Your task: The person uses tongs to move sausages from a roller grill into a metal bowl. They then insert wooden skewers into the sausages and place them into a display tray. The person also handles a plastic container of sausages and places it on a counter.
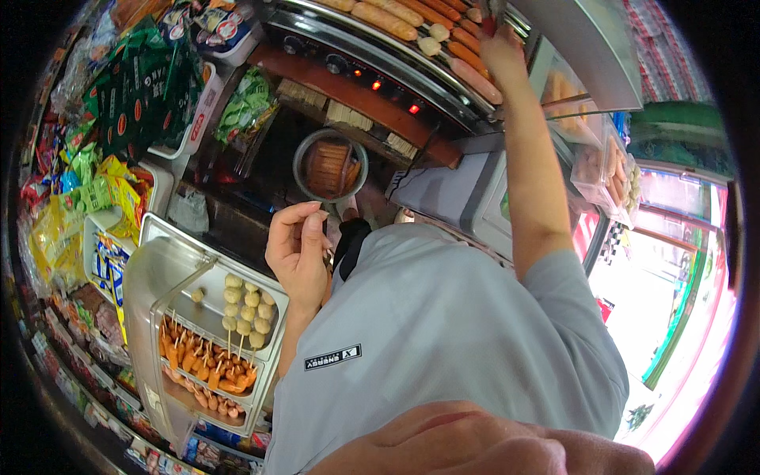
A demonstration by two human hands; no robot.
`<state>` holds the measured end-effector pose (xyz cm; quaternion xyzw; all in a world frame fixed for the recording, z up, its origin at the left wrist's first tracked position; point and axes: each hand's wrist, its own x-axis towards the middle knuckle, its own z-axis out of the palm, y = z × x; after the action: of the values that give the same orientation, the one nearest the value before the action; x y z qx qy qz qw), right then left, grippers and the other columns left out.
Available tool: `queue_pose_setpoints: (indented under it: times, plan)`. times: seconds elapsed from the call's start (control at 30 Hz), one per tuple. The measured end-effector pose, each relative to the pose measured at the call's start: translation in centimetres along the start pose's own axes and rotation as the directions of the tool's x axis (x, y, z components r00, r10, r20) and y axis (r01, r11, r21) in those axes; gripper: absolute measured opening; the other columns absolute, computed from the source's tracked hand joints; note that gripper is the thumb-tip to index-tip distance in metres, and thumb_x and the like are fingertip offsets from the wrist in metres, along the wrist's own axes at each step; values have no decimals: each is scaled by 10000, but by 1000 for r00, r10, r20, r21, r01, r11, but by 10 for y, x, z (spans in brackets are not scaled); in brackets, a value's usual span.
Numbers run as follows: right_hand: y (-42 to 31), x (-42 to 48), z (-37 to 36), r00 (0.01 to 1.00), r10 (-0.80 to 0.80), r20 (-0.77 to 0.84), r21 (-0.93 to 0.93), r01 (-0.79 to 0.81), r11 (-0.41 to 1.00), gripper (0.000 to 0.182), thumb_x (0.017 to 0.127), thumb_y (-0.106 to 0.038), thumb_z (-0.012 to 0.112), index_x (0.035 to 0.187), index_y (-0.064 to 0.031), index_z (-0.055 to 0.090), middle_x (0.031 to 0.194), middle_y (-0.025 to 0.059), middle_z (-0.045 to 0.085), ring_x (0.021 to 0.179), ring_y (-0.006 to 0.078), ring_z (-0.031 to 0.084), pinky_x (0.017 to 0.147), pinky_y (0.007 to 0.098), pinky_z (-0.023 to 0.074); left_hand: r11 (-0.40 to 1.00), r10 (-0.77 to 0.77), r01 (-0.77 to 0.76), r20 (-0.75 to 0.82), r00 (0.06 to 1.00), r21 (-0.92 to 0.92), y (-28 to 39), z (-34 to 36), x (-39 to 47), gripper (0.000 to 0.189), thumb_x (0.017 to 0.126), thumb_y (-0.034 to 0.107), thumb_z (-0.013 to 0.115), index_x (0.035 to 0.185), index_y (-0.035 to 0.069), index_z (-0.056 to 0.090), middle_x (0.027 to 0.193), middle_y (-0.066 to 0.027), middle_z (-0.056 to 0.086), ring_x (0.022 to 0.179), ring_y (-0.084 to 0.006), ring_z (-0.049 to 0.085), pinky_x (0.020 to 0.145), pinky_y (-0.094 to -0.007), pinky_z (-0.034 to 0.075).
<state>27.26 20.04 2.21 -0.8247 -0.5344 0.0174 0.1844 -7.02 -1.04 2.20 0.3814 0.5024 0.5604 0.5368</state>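
Observation:
At the top right, my right hand (pixel 502 53) is closed around a metal utensil (pixel 493 15), perhaps tongs, partly cut off by the frame. It is over the right end of a roller grill (pixel 380 50). Sausages (pixel 386 21) and pale skewered balls (pixel 433 38) lie along its rollers. My left hand (pixel 300 243) hovers in front of my body, fingers loosely bent and thumb close to the forefinger. I see nothing held in it. Just beyond its fingertips stands a round tub (pixel 297 163) with brown food pieces (pixel 328 166) inside.
On the left, a steel tray (pixel 273 356) with a clear hinged cover (pixel 151 332) holds skewered balls (pixel 246 309) and orange skewered sausages (pixel 205 359). Bins of bagged snacks (pixel 142 89) crowd beyond it. Clear boxes of sausages (pixel 602 172) stand at right. Red lights (pixel 376 85) glow on the grill.

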Motion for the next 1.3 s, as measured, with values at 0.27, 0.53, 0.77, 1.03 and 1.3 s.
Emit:
queue_pose_setpoints:
  times: [0.27,0.53,0.77,1.03,1.3]
  plan:
    - [-6,120,33,999,17,38,-302,-5,953,508,870,-421,518,1084,38,544,1012,232,598,928,338,599,754,446,483,999,32,-31,-96,995,14,0,-25,-14,141,929,100,551,1039,13,559,882,-51,602,590,-43,468,502,-169,369]
    - [8,68,31,973,66,-222,-33,-75,997,328,840,-302,585,906,14,646,831,213,634,772,297,630,629,452,488,999,16,-23,-146,989,-48,-1,-25,-11,127,917,72,560,1028,9,569,886,-57,612,588,-36,472,514,-157,368]
    - [72,-6,78,955,283,85,570,-279,772,597,813,-280,630,1190,89,351,1081,208,581,976,346,616,799,381,531,997,3,-4,-20,1000,-75,5,-5,1,132,912,66,567,1024,-3,570,868,-57,613,577,-36,468,523,-156,374]
    - [4,-71,3,983,129,130,903,-171,395,276,932,-59,480,1141,117,440,1060,180,574,959,292,647,770,338,543,998,46,-49,69,997,40,5,15,4,143,913,98,580,1021,5,571,863,-62,612,567,-40,463,514,-163,370]
    - [33,-214,-84,902,-335,273,544,142,827,639,841,-189,631,1394,-38,349,1116,245,559,941,374,587,834,402,462,993,50,-65,153,987,95,6,55,2,133,906,96,586,1013,17,585,860,-43,613,554,-31,462,473,-154,347]
